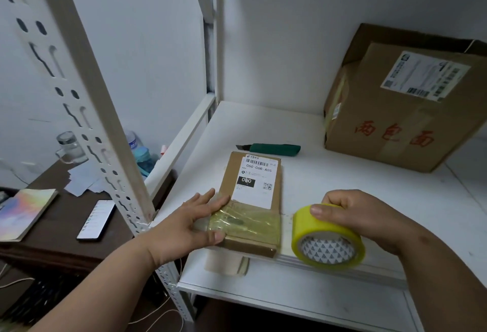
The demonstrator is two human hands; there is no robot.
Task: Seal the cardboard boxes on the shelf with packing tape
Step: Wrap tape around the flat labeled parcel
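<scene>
Yellow tape roll (pixel 328 237) gripped in right hand (pixel 361 215), beside small box (pixel 251 200); left hand (pixel 192 222) presses flat on it.

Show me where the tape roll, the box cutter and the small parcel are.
tape roll (pixel 300 222): head view, on its yellow outer band.
box cutter (pixel 274 149): head view, middle of the green handle.
small parcel (pixel 259 185): head view, on its white shipping label.

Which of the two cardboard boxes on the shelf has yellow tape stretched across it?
The small flat box under the left hand; the large box stands apart at the back right.
</scene>
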